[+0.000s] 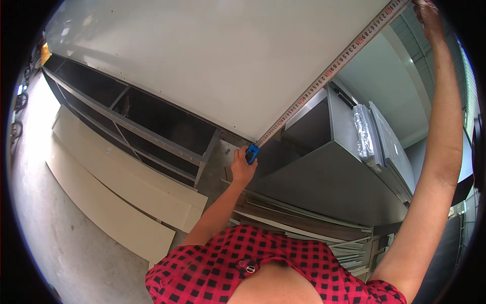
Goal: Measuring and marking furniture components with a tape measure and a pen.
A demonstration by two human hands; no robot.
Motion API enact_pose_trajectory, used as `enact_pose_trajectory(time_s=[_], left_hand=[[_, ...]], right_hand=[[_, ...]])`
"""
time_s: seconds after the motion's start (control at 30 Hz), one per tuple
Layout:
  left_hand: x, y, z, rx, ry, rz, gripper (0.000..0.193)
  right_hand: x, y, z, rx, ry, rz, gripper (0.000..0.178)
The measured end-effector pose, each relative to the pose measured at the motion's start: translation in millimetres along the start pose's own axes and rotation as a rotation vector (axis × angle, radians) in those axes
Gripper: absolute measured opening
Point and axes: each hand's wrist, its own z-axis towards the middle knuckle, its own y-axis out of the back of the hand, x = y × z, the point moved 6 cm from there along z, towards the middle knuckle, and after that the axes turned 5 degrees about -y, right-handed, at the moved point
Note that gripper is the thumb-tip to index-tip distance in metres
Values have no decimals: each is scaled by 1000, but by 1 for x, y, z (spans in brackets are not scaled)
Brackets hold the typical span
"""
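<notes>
My left hand (243, 169) is closed around the blue and black case of a tape measure (251, 152), at the near corner of a large white panel (192, 45). From the case the tape's printed blade (329, 73) runs out along the panel's right edge toward the upper right. There my right hand (429, 17), on a raised and outstretched arm, has its fingers closed at the blade's far end. The blade looks straight and lies against the panel edge. Its very tip is hidden by the fingers and the picture's rim.
A dark metal frame with open compartments (162, 121) stands under the panel's left side. Long beige boards (126, 187) lie on the concrete floor (91, 253). At right are a grey cabinet (319, 187) and plastic-wrapped panels (367, 137). Thin strips (349, 251) are stacked low, near my body.
</notes>
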Motion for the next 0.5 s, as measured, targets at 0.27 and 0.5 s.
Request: enact_pose_trajectory(time_s=[0.27, 0.5], left_hand=[[46, -21, 6, 90, 126, 56, 58], [47, -24, 9, 166, 144, 105, 60]], right_hand=[[7, -1, -4, 0, 27, 23, 22], [5, -1, -6, -26, 37, -32, 20]])
